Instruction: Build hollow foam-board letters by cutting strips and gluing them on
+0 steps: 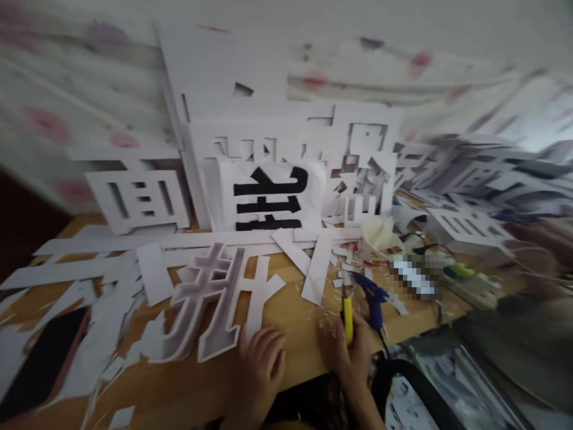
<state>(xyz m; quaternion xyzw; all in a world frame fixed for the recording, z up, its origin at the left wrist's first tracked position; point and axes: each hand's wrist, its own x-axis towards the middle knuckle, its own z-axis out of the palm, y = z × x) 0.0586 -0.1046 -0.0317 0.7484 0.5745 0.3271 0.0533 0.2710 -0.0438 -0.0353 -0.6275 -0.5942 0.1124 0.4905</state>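
Observation:
My right hand (pixel 353 358) is closed around a yellow utility knife (pixel 347 319), its tip pointing away from me. My left hand (pixel 264 361) has curled fingers at the near end of a flat white foam-board piece (pixel 256 301) with side branches; the fingers cover that end. Just left of it lies a hollow white character (pixel 215 298) with raised walls, its open side up. A blue glue gun (pixel 372 295) lies beyond my right hand, its cord running toward the table edge.
White strips and scraps (pixel 107 292) cover the left of the wooden table (pixel 308 346), with a dark phone (pixel 47 358). A paper with a black character (pixel 271 197) leans on cut-out boards at the back. Another person's arm (pixel 541 257) is at right.

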